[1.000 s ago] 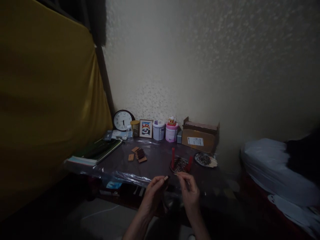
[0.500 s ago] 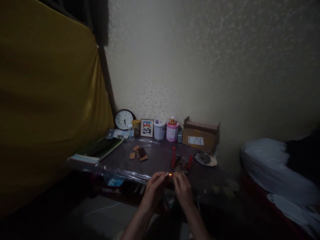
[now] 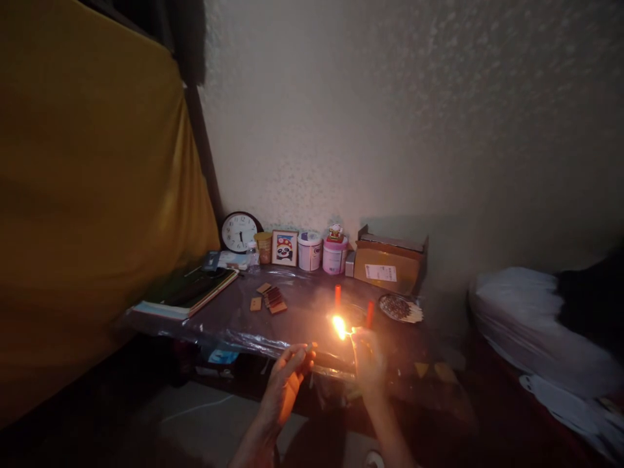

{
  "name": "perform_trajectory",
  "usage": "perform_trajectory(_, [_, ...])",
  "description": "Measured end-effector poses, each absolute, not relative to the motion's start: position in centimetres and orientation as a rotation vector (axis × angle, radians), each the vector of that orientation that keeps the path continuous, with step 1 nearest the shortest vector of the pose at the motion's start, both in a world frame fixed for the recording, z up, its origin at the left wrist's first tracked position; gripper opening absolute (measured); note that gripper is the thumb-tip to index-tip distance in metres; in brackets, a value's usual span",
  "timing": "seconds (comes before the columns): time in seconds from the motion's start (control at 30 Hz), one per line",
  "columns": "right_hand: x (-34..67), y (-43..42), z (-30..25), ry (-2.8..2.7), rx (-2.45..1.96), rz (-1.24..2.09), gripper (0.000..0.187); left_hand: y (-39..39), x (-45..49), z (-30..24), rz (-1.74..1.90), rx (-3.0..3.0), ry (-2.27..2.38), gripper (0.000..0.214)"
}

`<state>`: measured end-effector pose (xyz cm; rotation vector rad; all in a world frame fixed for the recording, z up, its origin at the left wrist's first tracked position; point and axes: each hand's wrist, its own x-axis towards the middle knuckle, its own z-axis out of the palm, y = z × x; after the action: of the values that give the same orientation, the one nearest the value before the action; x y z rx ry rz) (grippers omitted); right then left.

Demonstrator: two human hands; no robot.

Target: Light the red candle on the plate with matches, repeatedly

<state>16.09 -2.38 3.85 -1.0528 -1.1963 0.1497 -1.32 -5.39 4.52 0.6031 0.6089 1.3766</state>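
My R hand [image 3: 369, 357] pinches a lit match [image 3: 351, 332] nr 2 candles [image 3: 338, 296]; L hand [image 3: 285, 383] grips a small bit [image 3: 312, 347], can't tell what. Table [image 3: 305, 302] dark, clear plastic over; clock [image 3: 238, 233], tubs [image 3: 310, 253], box [image 3: 361, 263] by wall [image 3: 312, 130], yellow cloth [image 3: 97, 195] at L.

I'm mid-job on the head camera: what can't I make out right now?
All in the head view:
Lower part of the left candle: lost in glare from the flame.
Foot of the right candle: behind the blurred right hand.
Small piece: tiny, partly covered by the left hand.
Print on the carton label: too small.
Yellow cloth: cut by the left edge.
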Motion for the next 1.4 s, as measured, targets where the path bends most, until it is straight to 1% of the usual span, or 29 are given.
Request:
perform_trajectory(0.27, [16.7, -2.3, 4.5, -1.147, -1.066, 0.170, 0.013, -5.3, -4.5, 0.6, 1.360, 0.588, 0.689, 0.025])
perform_trajectory(0.37, [17.0, -1.8, 4.3, -1.130, -1.056, 0.156, 0.012, -5.4, -4.8, -0.1, 1.359, 0.567, 0.693, 0.025])
perform_trajectory(0.47, [17.2, -1.2, 4.0, -1.120, -1.042, 0.137, 0.013, -5.5, -4.9, -0.3, 1.348, 0.564, 0.664, 0.022])
perform_trajectory(0.6, [17.5, -0.7, 4.0, -1.127, -1.033, 0.118, 0.014, -5.5, -5.1, -0.5, 1.330, 0.520, 0.708, 0.025])
perform_trajectory(1.4, [17.2, -0.3, 5.4, -1.288, -1.027, -0.005, 0.012, -5.1, -6.0, -1.6, 1.310, 0.467, 0.729, 0.026])
